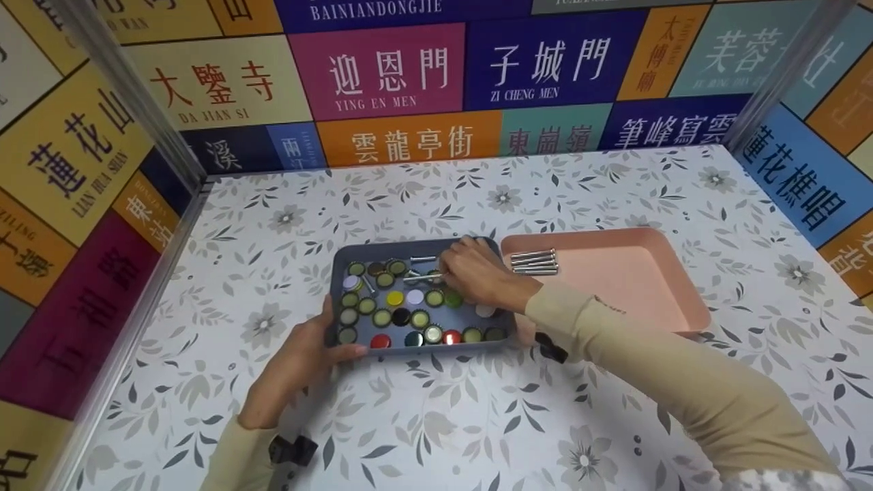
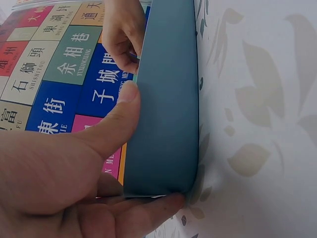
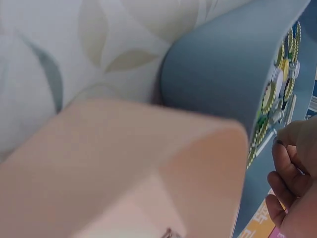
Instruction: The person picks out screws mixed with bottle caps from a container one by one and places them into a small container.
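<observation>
A blue-grey tray (image 1: 423, 349) holds many bottle caps (image 1: 395, 298) of several colours, with a few silver screws (image 1: 424, 259) among them. At the tray's near left corner, my left hand (image 1: 305, 354) grips the wall, its thumb on the front side and fingers along the left. In the left wrist view, that thumb presses near the rim. Over the tray's far right part, my right hand (image 1: 477, 273) pinches a silver screw (image 1: 421, 277), which points left. The right wrist view shows thumb and finger meeting at its end; the hand hides some caps.
To the right, a pink tray (image 1: 614, 273) stands against the blue-grey one. Several silver screws (image 1: 535, 262) lie side by side at its left end. Printed panels with large characters (image 1: 389, 71) wall the table (image 1: 477, 423) at the back and sides.
</observation>
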Available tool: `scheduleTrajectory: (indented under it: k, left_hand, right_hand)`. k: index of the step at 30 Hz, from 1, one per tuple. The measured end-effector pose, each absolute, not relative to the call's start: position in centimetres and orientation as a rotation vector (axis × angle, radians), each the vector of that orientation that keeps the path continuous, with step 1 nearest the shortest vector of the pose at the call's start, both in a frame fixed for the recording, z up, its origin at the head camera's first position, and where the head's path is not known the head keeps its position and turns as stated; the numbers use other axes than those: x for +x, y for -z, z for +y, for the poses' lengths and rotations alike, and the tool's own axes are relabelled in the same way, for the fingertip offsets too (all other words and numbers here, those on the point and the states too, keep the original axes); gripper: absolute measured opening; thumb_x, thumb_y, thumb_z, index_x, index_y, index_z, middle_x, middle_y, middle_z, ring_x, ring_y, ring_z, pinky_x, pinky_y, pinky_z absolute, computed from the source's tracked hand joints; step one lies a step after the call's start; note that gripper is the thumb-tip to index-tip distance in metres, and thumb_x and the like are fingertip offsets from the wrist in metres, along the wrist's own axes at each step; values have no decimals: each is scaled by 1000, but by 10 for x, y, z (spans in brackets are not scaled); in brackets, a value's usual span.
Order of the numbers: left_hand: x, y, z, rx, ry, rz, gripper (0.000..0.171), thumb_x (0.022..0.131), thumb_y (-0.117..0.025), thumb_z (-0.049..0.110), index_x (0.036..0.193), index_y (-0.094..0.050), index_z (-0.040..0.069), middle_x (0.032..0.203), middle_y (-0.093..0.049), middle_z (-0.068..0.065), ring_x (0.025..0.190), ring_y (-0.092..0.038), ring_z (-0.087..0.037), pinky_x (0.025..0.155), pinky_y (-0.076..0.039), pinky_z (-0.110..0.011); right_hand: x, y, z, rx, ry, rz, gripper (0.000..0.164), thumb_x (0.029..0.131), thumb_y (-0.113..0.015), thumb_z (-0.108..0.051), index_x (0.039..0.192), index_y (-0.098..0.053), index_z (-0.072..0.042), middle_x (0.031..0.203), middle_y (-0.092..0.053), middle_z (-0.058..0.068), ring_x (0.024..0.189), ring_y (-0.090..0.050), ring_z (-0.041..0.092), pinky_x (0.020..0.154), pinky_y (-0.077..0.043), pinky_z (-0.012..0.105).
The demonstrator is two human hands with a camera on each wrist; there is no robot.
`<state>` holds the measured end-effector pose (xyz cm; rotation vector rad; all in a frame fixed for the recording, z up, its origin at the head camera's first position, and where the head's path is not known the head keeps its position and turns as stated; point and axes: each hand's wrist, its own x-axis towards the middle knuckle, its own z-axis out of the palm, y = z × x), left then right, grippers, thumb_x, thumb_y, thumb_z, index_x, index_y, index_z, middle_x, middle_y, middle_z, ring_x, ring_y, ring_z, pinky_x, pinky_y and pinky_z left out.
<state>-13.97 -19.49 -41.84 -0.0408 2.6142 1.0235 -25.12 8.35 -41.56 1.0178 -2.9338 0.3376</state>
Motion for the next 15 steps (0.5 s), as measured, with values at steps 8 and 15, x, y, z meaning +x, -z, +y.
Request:
scheduleTrajectory:
  k: [8, 15]
  left_hand:
    - [-140, 418, -194, -54, -1045, 2597, 109, 87, -77, 34, 157, -3, -5, 158, -33, -30, 148, -32, -43, 124, -23, -53]
    - [-140, 418, -194, -47, -1027, 2610, 110, 87, -77, 35, 157, -3, -5, 156, -36, -31, 146, -35, -43, 124, -25, -53]
  right_hand:
    - [-254, 408, 97, 1036, -364, -2968, 20, 97, -59, -19, 105, -71, -5, 107, -73, 11, 96, -55, 28, 87, -44, 42]
    - [-254, 404, 112, 1096, -400, -2948, 20, 98, -61, -20, 106, -70, -4, 107, -73, 12, 98, -55, 29, 88, -44, 44]
